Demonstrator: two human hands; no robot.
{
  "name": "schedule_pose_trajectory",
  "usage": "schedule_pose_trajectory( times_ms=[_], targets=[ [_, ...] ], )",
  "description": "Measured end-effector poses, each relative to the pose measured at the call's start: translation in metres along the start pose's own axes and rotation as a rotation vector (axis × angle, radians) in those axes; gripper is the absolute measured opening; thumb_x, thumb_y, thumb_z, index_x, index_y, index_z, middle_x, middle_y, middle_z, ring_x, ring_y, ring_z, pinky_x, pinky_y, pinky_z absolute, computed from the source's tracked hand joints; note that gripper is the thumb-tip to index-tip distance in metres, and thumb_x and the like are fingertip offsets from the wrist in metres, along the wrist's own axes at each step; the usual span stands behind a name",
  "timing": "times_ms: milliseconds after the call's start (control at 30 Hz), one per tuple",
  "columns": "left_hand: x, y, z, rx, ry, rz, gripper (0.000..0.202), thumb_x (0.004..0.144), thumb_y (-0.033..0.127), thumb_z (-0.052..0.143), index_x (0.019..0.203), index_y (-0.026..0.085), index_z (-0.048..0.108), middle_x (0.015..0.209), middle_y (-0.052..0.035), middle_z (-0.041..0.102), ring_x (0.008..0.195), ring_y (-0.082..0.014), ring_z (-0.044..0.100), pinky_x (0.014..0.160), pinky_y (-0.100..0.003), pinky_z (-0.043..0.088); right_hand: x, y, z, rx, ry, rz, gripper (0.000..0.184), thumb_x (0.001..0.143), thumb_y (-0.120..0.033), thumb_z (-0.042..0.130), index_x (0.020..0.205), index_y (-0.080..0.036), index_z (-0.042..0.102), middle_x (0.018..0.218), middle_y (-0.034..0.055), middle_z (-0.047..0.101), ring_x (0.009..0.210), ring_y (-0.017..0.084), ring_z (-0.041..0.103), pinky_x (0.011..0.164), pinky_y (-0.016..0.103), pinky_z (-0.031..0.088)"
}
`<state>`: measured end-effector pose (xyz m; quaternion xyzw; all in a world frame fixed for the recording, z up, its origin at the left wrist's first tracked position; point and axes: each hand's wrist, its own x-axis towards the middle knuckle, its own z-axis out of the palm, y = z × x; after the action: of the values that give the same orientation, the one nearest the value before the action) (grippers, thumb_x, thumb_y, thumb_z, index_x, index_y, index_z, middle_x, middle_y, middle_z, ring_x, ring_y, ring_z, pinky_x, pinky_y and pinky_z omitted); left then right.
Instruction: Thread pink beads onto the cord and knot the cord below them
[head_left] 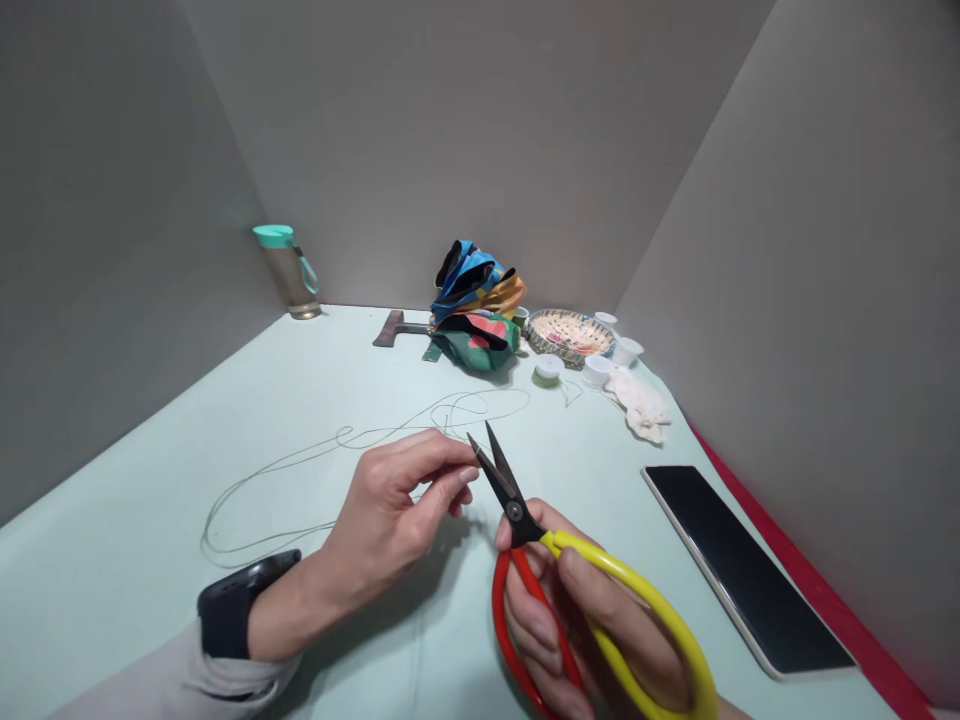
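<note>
Right hand (615,605) grips scissors (514,511), parted blades toward eleven o'clock; left hand (394,505), beside their tips, pinched, contents unclear.

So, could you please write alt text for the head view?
A right hand holds red-and-yellow-handled scissors, blades open, close to the left hand, above a pale table. Looped thin cord lies beyond them; farther back are a bottle, colourful fabric and a woven basket.
</note>
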<state>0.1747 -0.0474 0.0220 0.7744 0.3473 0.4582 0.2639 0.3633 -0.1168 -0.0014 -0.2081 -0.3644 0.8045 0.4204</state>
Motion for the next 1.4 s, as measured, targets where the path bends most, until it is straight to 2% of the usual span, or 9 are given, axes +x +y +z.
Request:
schedule_pose_trajectory(
  times_ms=[467, 600, 700, 800, 900, 1000, 1067, 1233, 1400],
  targets=[
    [0.001, -0.001, -0.003, 0.037, -0.051, 0.043, 0.019, 0.093, 0.012, 0.056, 0.082, 0.018, 0.071, 0.064, 0.0015, 0.067, 0.058, -0.0097, 0.062, 0.059, -0.019, 0.047, 0.006, 0.012, -0.004, 0.039, 0.058, 0.017, 0.04, 0.094, -0.056, 0.064, 0.103, -0.022, 0.046, 0.059, -0.0109, 0.039, 0.037, 0.001, 0.023, 0.032, 0.009, 0.026],
    [0.002, -0.002, -0.004, 0.019, -0.051, 0.033, 0.019, 0.092, 0.017, 0.056, 0.081, 0.018, 0.072, 0.062, 0.0016, 0.068, 0.054, -0.0104, 0.063, 0.056, -0.019, 0.048, 0.01, 0.004, -0.007, -0.154, 0.045, -0.055, 0.041, 0.095, -0.058, 0.06, 0.106, -0.021, 0.047, 0.061, -0.0109, 0.042, 0.032, 0.001, 0.027, 0.029, 0.011, 0.028],
    [0.004, -0.007, -0.005, -0.001, -0.039, -0.076, 0.019, 0.092, 0.025, 0.058, 0.081, 0.019, 0.072, 0.062, 0.0008, 0.069, 0.053, -0.0124, 0.064, 0.056, -0.021, 0.049, 0.015, -0.02, -0.012, -0.503, 0.25, -0.122, 0.047, 0.096, -0.063, 0.054, 0.111, -0.02, 0.045, 0.06, -0.0108, 0.042, 0.033, 0.002, 0.031, 0.033, 0.014, 0.029],
    [0.008, -0.013, -0.009, -0.02, -0.023, -0.184, 0.02, 0.092, 0.033, 0.061, 0.08, 0.02, 0.072, 0.063, 0.0001, 0.069, 0.055, -0.0147, 0.064, 0.056, -0.024, 0.05, 0.014, -0.071, -0.027, -1.18, 0.696, -0.187, 0.049, 0.101, -0.061, 0.035, 0.124, -0.019, 0.042, 0.065, -0.0068, 0.049, 0.042, 0.008, 0.043, 0.042, 0.02, 0.039],
    [0.011, -0.017, -0.012, -0.044, -0.001, -0.218, 0.023, 0.09, 0.039, 0.063, 0.08, 0.02, 0.072, 0.062, -0.0008, 0.068, 0.055, -0.0165, 0.063, 0.056, -0.026, 0.051, 0.006, -0.134, -0.056, -1.46, 0.937, -0.199, 0.043, 0.096, -0.047, 0.053, 0.128, -0.018, 0.048, 0.088, 0.004, 0.062, 0.074, 0.016, 0.06, 0.065, 0.026, 0.048],
    [0.012, -0.018, -0.013, -0.065, 0.001, -0.225, 0.025, 0.089, 0.041, 0.063, 0.08, 0.019, 0.071, 0.062, -0.0015, 0.068, 0.055, -0.0172, 0.062, 0.059, -0.027, 0.05, 0.0, -0.178, -0.092, -1.672, 1.056, -0.056, 0.034, 0.097, -0.029, 0.057, 0.128, -0.016, 0.056, 0.111, 0.0102, 0.065, 0.102, 0.021, 0.062, 0.087, 0.033, 0.05],
    [0.011, -0.018, -0.013, -0.075, -0.008, -0.237, 0.026, 0.089, 0.042, 0.062, 0.081, 0.019, 0.071, 0.062, -0.0014, 0.067, 0.057, -0.0171, 0.061, 0.06, -0.028, 0.049, 0.002, -0.188, -0.115, -1.76, 1.102, 0.124, 0.03, 0.098, -0.031, 0.061, 0.121, -0.014, 0.061, 0.115, 0.0095, 0.065, 0.105, 0.021, 0.063, 0.093, 0.04, 0.052],
    [0.01, -0.024, -0.008, -0.155, -0.038, -0.3, 0.026, 0.086, 0.043, 0.064, 0.081, 0.019, 0.072, 0.062, -0.0007, 0.065, 0.057, -0.0167, 0.059, 0.06, -0.028, 0.046, 0.014, -0.17, -0.154, -1.887, 1.137, 0.447, 0.032, 0.098, -0.036, 0.063, 0.122, -0.015, 0.063, 0.123, 0.0096, 0.064, 0.11, 0.022, 0.064, 0.095, 0.043, 0.055],
    [0.01, -0.031, -0.006, -0.217, -0.024, -0.311, 0.027, 0.082, 0.042, 0.064, 0.081, 0.017, 0.074, 0.064, -0.0016, 0.065, 0.056, -0.0159, 0.059, 0.059, -0.028, 0.047, 0.022, -0.154, -0.167, -1.953, 1.107, 0.546, 0.034, 0.099, -0.035, 0.063, 0.125, -0.015, 0.062, 0.125, 0.0103, 0.063, 0.111, 0.022, 0.064, 0.095, 0.043, 0.056]
  ],
)
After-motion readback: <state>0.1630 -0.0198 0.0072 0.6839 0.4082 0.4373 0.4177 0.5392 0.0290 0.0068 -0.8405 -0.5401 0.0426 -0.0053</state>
